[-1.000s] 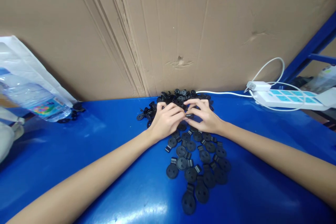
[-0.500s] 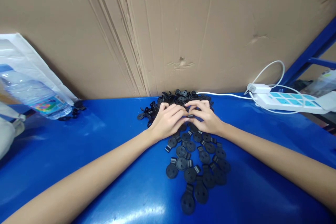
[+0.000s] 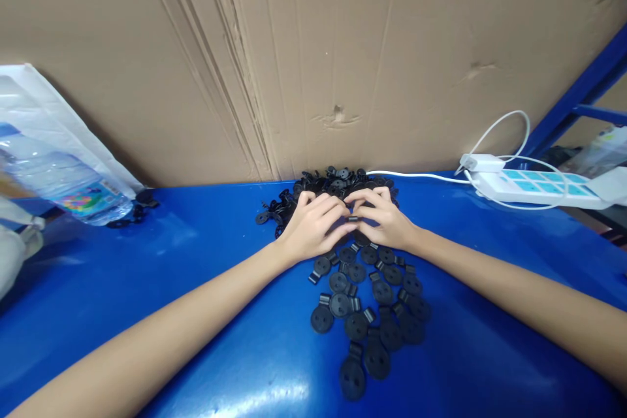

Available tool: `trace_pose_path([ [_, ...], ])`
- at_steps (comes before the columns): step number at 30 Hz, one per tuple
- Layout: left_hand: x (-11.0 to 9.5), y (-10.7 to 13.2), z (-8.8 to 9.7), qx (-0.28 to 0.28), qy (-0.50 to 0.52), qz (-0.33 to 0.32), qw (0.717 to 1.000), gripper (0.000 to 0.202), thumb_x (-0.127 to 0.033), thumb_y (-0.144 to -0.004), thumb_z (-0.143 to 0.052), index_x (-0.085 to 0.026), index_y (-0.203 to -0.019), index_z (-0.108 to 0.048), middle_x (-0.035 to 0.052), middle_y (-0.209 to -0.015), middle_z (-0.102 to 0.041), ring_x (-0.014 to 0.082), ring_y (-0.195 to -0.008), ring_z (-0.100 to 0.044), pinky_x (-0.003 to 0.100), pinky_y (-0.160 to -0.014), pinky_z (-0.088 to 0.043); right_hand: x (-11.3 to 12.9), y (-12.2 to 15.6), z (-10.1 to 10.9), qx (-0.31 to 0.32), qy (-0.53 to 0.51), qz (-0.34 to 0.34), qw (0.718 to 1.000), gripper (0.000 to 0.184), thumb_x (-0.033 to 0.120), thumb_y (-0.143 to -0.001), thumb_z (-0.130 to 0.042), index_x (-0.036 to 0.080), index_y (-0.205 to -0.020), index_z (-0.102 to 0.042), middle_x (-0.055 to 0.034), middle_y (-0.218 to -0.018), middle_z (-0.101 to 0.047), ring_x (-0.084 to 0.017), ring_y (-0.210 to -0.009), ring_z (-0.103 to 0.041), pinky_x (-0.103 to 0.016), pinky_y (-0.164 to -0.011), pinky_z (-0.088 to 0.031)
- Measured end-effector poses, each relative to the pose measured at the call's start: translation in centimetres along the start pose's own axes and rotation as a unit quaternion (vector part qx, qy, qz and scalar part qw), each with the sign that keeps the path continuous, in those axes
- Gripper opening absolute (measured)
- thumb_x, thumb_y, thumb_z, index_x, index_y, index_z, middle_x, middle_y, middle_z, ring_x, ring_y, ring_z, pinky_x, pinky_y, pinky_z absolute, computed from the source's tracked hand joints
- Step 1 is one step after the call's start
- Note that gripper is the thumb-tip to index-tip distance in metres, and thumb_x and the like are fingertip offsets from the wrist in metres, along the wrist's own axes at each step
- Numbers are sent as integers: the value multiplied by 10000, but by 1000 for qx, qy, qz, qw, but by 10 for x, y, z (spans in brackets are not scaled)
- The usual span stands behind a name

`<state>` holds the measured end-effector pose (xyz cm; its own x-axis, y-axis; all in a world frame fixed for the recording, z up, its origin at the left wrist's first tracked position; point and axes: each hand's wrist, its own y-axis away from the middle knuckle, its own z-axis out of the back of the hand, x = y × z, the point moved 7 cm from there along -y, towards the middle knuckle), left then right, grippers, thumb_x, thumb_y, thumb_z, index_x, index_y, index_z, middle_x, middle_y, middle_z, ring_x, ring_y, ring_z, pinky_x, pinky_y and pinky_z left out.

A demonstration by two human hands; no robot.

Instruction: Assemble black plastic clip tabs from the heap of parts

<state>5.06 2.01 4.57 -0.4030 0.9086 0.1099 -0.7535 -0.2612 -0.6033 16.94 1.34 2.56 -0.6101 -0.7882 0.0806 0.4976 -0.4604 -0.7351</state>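
My left hand (image 3: 313, 225) and my right hand (image 3: 383, 217) meet at the front of a heap of black plastic clips (image 3: 337, 176). Pinched between the fingertips of both is a small black plastic clip (image 3: 353, 218), mostly covered by my fingers. Nearer to me, below the hands, several loose black clips (image 3: 353, 379) lie spread out. Each has a round disc with two holes and a short ribbed tab. Part of the heap is hidden behind my knuckles.
The blue tabletop (image 3: 220, 353) meets a cardboard wall (image 3: 333, 65) at the back. To the left lies a clear plastic bottle (image 3: 73, 176) against a white bag (image 3: 44, 91), with a few black pieces beside it. A white power strip (image 3: 543, 186) with a cable stands right.
My left thumb has stretched slightly to the right, and the clip between the fingertips has shifted a little. The view has moved very slightly; the spread clips lie as before.
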Motion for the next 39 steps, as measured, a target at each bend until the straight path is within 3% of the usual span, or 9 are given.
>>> trace_pose_path([
  [7,-2,1,3,-22,-36,-17,999,209,-227,-980,-430,-157,-845,-573,33,-888,-681,143,-809,-571,351,-764,-290,1,-2,-1,19,7,-7,1000,181,341,-931,-568,177,-919,-642,-93,-1054,-668,-215,-1018,-608,-366,-843,-309],
  [19,0,2,1,-16,-42,-17,999,199,-261,-970,-469,-168,-817,-557,22,-828,-669,144,-781,-547,342,-758,-295,3,-1,-1,19,25,20,999,208,294,-954,-527,176,-806,-613,-91,-1026,-682,-186,-932,-624,-358,-818,-324],
  [24,-1,1,4,-35,-54,-20,998,192,-233,-965,-473,-161,-801,-543,20,-823,-667,144,-770,-543,342,-754,-295,6,-2,4,-7,7,13,1000,246,374,-963,-499,161,-915,-613,-110,-1025,-679,-211,-987,-623,-363,-830,-336],
  [27,-1,1,4,-31,-63,-16,997,207,-235,-972,-454,-159,-800,-540,22,-805,-663,147,-764,-540,342,-752,-297,7,-2,7,-24,7,14,1000,223,327,-983,-453,163,-997,-604,-118,-1040,-678,-224,-1020,-619,-372,-846,-343],
  [33,1,1,4,-35,-44,-1,998,207,-275,-978,-450,-157,-838,-546,35,-831,-665,152,-761,-546,333,-738,-306,9,-1,7,-33,1,35,999,197,205,-986,-389,172,-981,-583,-115,-1032,-680,-217,-1014,-623,-374,-842,-352],
  [39,6,1,4,-43,-25,23,999,218,-296,-985,-428,-160,-870,-553,50,-873,-673,162,-799,-572,338,-740,-316,9,-2,8,-18,7,10,1000,150,233,-952,-446,174,-989,-579,-120,-1066,-668,-230,-1036,-616,-392,-854,-353],
])
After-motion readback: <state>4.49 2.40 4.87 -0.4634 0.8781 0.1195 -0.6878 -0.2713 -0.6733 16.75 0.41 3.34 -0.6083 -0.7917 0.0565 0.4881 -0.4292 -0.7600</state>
